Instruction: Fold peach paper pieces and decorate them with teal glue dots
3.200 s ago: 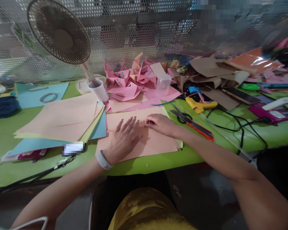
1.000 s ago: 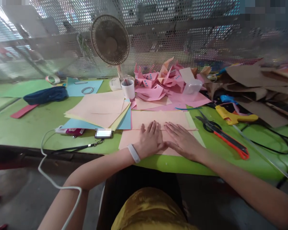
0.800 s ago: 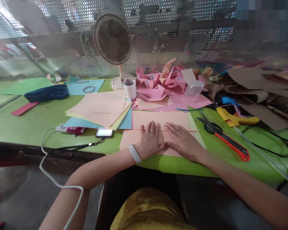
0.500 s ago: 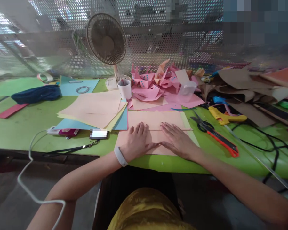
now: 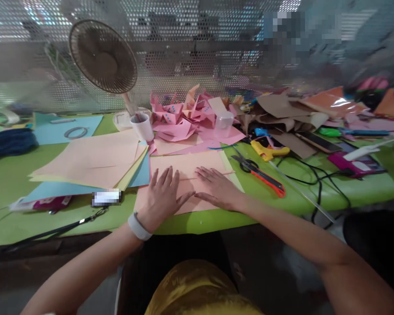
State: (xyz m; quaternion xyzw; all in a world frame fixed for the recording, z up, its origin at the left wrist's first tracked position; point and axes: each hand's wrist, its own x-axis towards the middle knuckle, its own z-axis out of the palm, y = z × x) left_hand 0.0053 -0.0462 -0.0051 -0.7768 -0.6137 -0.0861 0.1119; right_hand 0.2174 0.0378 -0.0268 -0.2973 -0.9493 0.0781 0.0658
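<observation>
Neither hand has moved: left hand [image 5: 162, 195] and right hand [image 5: 217, 188] press peach sheet [image 5: 190, 164].

There is one view only, from a camera worn on the person's head. It looks forward and steeply down across the green tabletop [image 5: 13, 183], close above the forearms and lap, and faces the perforated metal screen [image 5: 190, 57] that closes off the far edge.
</observation>
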